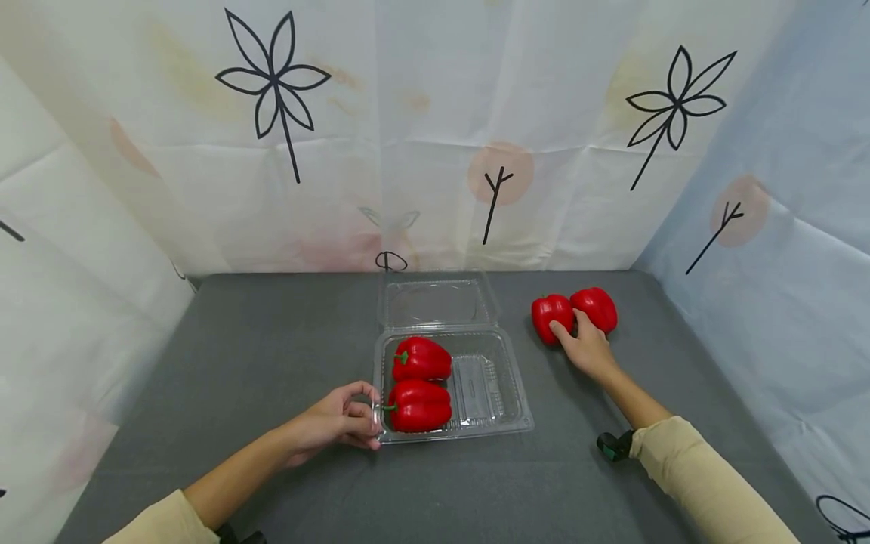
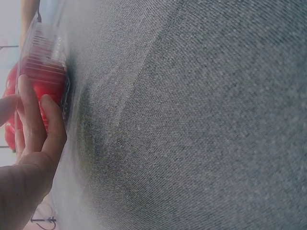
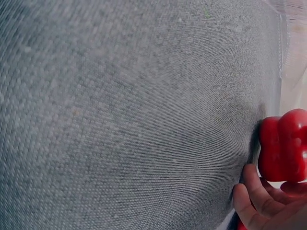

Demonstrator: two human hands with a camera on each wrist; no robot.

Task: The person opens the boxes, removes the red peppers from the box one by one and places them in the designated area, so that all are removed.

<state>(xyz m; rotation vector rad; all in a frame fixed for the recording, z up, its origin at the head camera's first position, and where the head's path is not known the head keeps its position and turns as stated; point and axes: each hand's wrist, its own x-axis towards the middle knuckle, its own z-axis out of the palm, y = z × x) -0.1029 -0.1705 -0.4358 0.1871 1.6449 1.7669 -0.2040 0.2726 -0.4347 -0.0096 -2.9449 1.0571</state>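
A clear plastic clamshell container (image 1: 482,437) lies with its lid folded back. Two red bell peppers (image 1: 420,406) sit in its left half, one behind the other. My left hand (image 1: 342,417) pinches the container's left rim near the front corner; thumb and fingers meet at that edge in the left wrist view. Two more red bell peppers (image 1: 552,317) stand side by side on the right. My right hand (image 1: 587,349) reaches to them, thumb at the left pepper and fingers by the gap between both. In the right wrist view its fingers (image 3: 259,191) extend loosely beside one pepper (image 3: 283,146).
A grey cloth covers the table (image 1: 285,325). Patterned white curtains (image 1: 435,151) rise behind it and along both sides. The raised-edge lid (image 1: 438,302) lies toward the back. A dark strap device (image 1: 615,446) is on the right wrist.
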